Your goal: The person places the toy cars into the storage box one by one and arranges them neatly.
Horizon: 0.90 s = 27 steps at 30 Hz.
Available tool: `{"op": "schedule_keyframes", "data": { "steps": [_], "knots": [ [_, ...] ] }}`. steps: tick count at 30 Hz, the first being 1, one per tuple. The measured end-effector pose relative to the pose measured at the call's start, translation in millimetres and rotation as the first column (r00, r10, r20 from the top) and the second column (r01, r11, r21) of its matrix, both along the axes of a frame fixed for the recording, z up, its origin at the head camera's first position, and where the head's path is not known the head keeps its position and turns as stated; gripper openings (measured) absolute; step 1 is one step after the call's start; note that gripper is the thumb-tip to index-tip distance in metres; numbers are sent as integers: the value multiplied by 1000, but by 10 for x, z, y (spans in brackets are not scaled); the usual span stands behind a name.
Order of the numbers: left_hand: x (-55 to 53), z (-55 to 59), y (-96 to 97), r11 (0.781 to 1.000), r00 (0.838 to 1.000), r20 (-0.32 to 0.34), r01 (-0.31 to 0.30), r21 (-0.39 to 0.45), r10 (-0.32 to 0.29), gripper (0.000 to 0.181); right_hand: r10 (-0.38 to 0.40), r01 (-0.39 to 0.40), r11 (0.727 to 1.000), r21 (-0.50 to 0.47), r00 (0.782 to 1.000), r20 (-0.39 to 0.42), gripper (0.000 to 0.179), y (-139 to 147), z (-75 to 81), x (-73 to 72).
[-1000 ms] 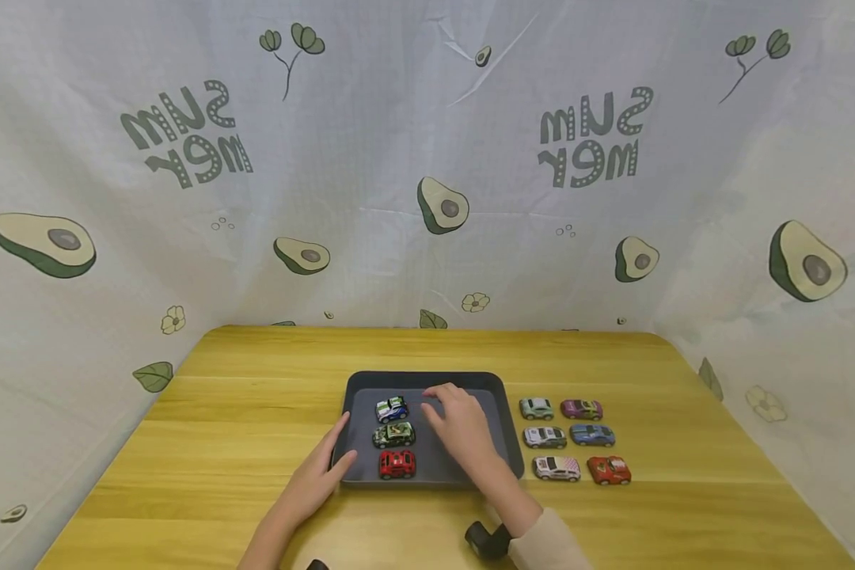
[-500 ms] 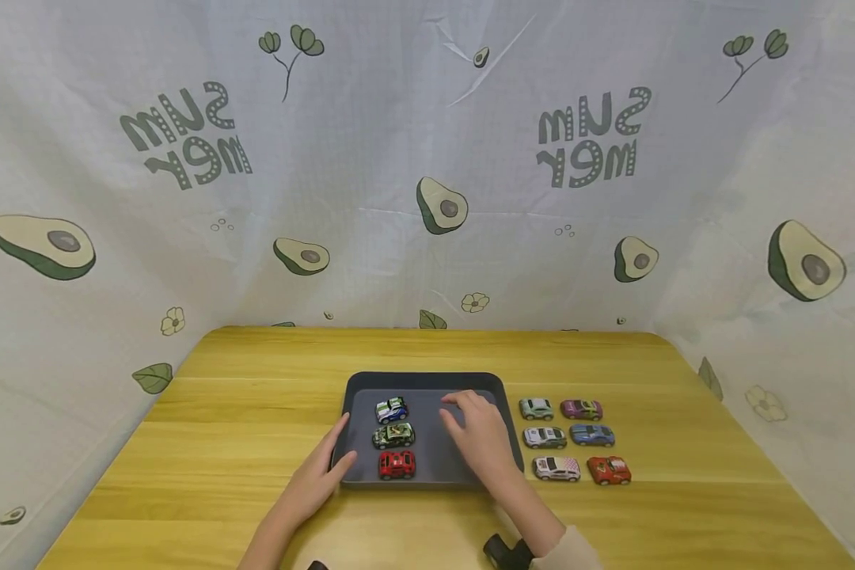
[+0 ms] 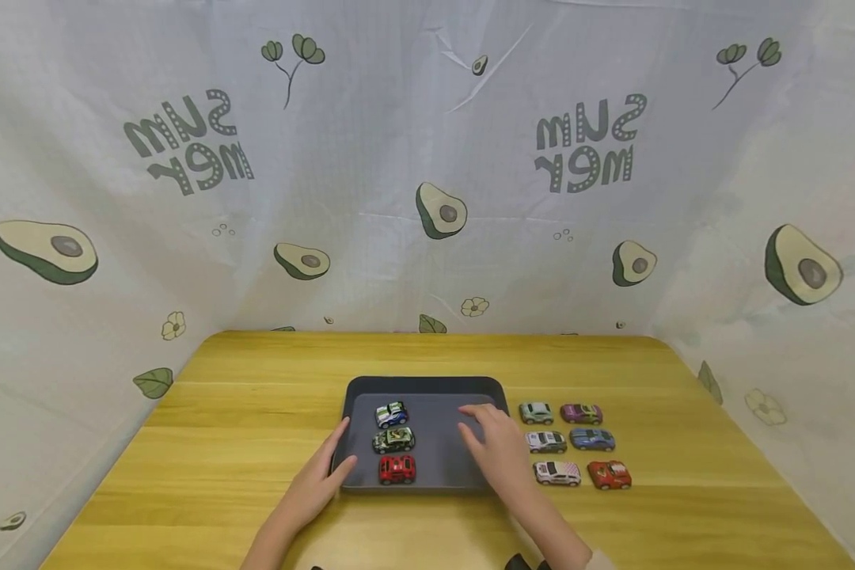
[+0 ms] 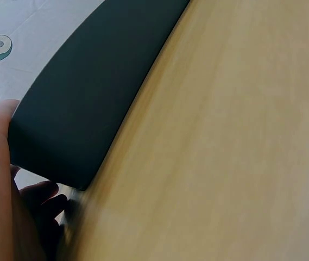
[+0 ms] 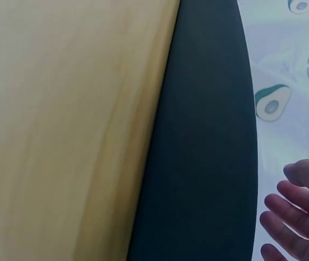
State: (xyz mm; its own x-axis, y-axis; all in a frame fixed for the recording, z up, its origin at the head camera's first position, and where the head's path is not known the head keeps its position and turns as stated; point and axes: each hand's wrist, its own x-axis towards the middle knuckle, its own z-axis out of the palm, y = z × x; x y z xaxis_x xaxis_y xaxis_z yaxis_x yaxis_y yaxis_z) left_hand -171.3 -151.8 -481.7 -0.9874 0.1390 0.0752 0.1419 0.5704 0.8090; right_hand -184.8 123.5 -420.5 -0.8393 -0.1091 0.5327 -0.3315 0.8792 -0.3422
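Observation:
A dark tray [image 3: 442,488] sits on the wooden table. Inside, along its left half, stand three toy cars: white-and-blue [image 3: 391,413], green camouflage [image 3: 393,439] and red [image 3: 397,469]. My left hand [image 3: 312,484] holds the tray at its left side, the thumb over the rim; in the left wrist view, the fingers are partly hidden beyond the dark wall. Over the tray's right side hovers my right hand [image 3: 500,450], its fingers loosely bent, with nothing in them. The right wrist view also shows this hand [image 5: 301,212] with its fingers apart.
Right of the tray, several toy cars stand in two columns, among them a pale green car [image 3: 537,412], a purple one [image 3: 581,413], a blue one [image 3: 592,438] and a red one [image 3: 609,474]. A printed curtain [image 3: 370,158] hangs behind the table [image 3: 256,412].
My right hand has moved rightward from beside the cars in the tray to the tray's right side. The left hand and all the toy cars have stayed in place.

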Motion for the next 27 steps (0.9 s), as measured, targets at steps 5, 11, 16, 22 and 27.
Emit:
{"op": "schedule_keyframes", "data": {
  "steps": [5, 11, 16, 22, 27],
  "knots": [
    [5, -7, -7, 1000, 1000, 3, -2, 2, 2, 62, -15, 15, 1000, 6, 999, 49, 26, 67, -18, 37],
    [9, -30, -5, 1000, 1000, 11, 4, -3, -4, 63, -19, 18, 1000, 15, 999, 45, 28, 150, -57, 65],
    [9, -41, 4, 1000, 1000, 1, -4, 10, 4, 62, -20, 19, 1000, 19, 1000, 21, 29, 224, -75, 94],
    [0, -39, 6, 1000, 1000, -2, -12, 19, 12, 62, -32, 32, 999, 2, 999, 21, 30, 310, -69, 148],
    [-7, -26, -3, 1000, 1000, 9, -3, 5, 3, 62, -34, 35, 999, -13, 997, 64, 32, 380, -51, 191]
  ]
}}
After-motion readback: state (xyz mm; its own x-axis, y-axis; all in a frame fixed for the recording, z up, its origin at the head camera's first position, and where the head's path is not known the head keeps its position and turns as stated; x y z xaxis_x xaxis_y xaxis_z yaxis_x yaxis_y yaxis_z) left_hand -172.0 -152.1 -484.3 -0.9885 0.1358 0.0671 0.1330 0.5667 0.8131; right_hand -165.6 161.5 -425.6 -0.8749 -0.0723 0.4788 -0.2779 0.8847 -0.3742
